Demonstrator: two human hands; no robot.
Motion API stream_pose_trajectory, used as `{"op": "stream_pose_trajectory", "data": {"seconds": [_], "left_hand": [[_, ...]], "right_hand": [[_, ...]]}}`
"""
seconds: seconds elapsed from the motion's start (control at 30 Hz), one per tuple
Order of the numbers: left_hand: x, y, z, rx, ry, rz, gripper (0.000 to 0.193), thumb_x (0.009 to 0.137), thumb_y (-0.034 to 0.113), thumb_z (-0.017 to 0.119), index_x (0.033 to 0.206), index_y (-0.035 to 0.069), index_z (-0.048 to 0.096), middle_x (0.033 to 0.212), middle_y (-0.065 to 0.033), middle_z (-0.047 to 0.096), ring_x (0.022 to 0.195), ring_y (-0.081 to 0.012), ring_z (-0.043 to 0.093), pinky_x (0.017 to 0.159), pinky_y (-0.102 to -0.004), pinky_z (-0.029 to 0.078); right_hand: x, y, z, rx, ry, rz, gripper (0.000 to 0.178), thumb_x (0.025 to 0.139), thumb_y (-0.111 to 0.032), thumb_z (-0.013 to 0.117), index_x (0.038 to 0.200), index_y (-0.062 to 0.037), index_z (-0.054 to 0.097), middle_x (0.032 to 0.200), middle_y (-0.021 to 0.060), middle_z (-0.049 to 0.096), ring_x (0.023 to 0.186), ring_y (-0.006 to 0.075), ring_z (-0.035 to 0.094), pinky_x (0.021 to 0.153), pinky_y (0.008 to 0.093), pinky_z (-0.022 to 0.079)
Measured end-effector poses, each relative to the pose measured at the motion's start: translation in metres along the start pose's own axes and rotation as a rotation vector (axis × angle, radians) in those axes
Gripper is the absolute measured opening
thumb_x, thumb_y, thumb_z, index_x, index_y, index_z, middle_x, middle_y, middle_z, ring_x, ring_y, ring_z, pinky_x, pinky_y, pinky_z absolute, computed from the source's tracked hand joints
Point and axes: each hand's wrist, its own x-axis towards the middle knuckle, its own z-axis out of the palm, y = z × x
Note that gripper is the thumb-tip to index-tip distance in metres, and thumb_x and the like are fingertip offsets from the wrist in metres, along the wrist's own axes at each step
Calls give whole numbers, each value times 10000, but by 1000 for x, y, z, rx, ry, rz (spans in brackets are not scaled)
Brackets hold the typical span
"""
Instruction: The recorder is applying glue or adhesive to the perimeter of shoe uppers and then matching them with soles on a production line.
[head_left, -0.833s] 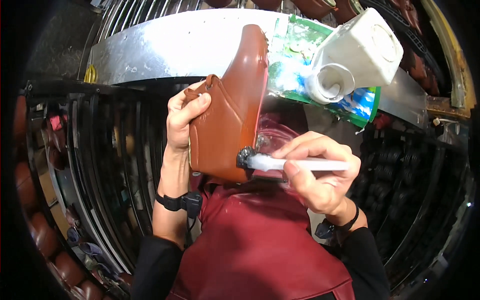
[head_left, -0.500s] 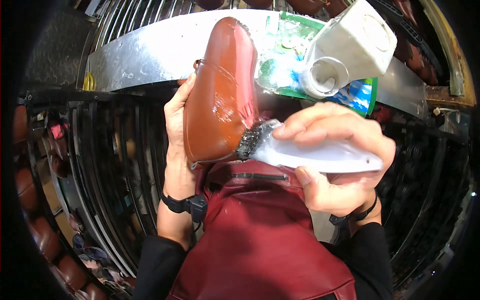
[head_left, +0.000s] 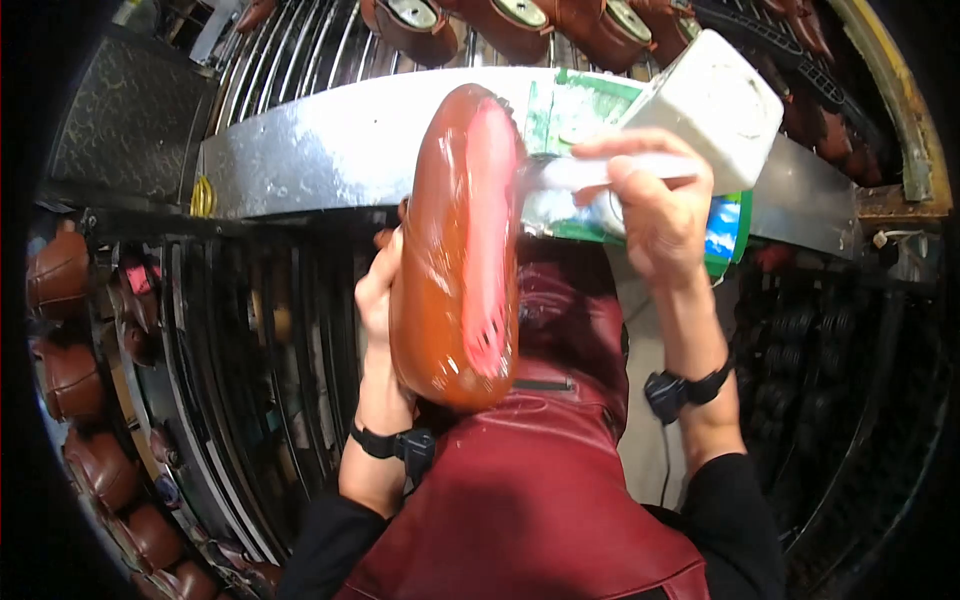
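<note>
My left hand [head_left: 378,300] grips a brown leather shoe [head_left: 455,250] from behind, its glossy bottom turned up toward me and its far end pointing away. My right hand [head_left: 655,205] holds a white-handled brush [head_left: 585,172], whose head meets the shoe's right edge near the far end. Most of my left fingers are hidden behind the shoe. Both wrists wear dark bands. A dark red leather apron [head_left: 520,500] covers my front below the shoe.
A white plastic jug [head_left: 715,105] lies on a green and blue sheet [head_left: 725,225] on the metal bench [head_left: 310,150]. More brown shoes [head_left: 55,280] sit on dark wire racks at left and along the top. Black racks fill the right.
My left hand has rolled the shoe from side-on to bottom-up and raised it. My right hand has carried the brush from the shoe's near end to its far right edge.
</note>
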Motion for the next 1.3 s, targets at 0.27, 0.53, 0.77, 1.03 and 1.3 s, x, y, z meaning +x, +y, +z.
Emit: {"op": "stream_pose_trajectory", "data": {"seconds": [0.27,0.53,0.77,1.03,1.3], "left_hand": [[-25,33,-24,361,-213,227,648,783,147,803,1346,-123,635,1294,-293,696,1152,-354,727,1065,-462,560],[-16,48,-40,325,-204,243,616,762,98,788,1323,-119,656,1266,-291,712,1157,-347,728,1070,-459,555],[7,68,-48,382,-83,301,724,798,285,795,1360,-130,604,1251,-259,715,1088,-318,743,1006,-434,588],[62,100,-42,504,146,422,531,861,127,748,1313,-132,648,1186,-166,735,1070,-215,703,1013,-359,537],[268,249,-31,1636,660,652,421,753,367,837,984,16,817,899,-169,797,842,-284,774,793,-398,582]], "right_hand": [[-14,-39,71,68,282,-148,163,978,-57,683,907,90,693,702,178,706,497,201,644,439,305,481],[-4,-46,87,-443,80,-58,116,935,-27,685,985,78,678,789,140,703,515,174,605,442,307,441],[-43,-14,88,-388,91,-41,76,940,0,737,952,71,713,810,141,744,647,139,667,585,267,521],[-5,64,94,125,357,302,241,1061,-159,660,1000,74,666,770,154,721,568,222,700,510,333,585],[2,28,69,53,503,62,230,1093,-207,603,1041,17,592,871,193,721,638,269,728,549,377,612]]}}
